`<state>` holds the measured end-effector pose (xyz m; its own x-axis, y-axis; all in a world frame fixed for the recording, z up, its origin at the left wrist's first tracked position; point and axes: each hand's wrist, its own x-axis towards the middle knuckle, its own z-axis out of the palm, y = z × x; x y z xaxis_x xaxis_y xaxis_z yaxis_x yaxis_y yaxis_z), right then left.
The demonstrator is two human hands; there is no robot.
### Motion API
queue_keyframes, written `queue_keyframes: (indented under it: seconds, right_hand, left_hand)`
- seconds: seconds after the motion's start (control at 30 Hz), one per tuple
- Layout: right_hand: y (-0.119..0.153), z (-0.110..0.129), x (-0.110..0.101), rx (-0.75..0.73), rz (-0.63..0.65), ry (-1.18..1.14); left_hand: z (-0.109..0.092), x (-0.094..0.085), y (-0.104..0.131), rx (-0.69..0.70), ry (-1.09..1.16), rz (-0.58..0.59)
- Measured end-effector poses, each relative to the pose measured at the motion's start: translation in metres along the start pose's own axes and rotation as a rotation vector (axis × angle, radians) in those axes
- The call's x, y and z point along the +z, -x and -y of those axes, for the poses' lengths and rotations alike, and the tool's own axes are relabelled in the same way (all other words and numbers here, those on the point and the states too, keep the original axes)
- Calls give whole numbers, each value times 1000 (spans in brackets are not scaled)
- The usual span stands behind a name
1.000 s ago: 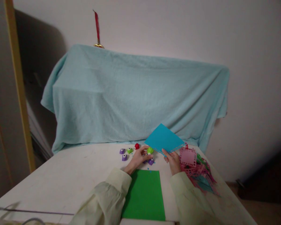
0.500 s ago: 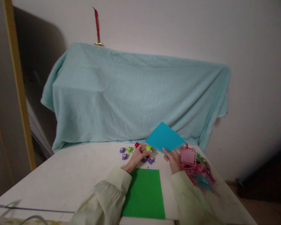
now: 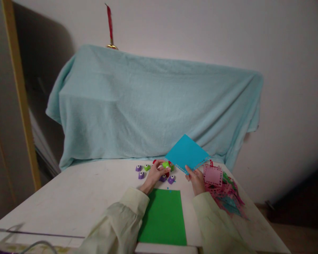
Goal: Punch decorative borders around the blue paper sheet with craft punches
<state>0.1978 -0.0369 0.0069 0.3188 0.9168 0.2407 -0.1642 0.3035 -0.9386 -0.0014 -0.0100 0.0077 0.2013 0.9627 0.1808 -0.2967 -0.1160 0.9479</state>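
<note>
There is one left hand [image 3: 155, 173] and one right hand [image 3: 197, 180]. There is one blue sheet [image 3: 187, 151] and one green sheet [image 3: 163, 217]. Near the far edge of the table [image 3: 90, 197] are four purple punches [image 3: 171, 180], at least two green punches [image 3: 147, 167] and at least two red punches [image 3: 154, 162], some partly hidden. By the right edge is one heap [image 3: 229, 203], too messy to count, with one pink square [image 3: 213, 175].

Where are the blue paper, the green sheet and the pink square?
Blue paper [image 3: 187, 151], head view: middle of its face.
Green sheet [image 3: 164, 217], head view: middle of its surface.
Pink square [image 3: 212, 175], head view: its centre.
</note>
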Motion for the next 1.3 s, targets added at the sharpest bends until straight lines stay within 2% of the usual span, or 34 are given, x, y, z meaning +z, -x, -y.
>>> queue_keyframes:
  seconds: [0.23,0.47,0.63,0.9,1.3]
  right_hand:
    - [1,3,1,21,22,-18]
    - [0,1,2,21,28,-46]
    - [1,2,3,10,49,-25]
    - [1,1,2,-7,92,51]
    - [0,2,1,-9,121,57]
  left_hand:
    - [-3,-1,-1,25,21,13]
    - [5,0,-4,10,115,88]
    - [8,-1,-6,6,77,129]
    - [8,-1,-6,-46,43,51]
    - [2,2,-4,-26,37,53]
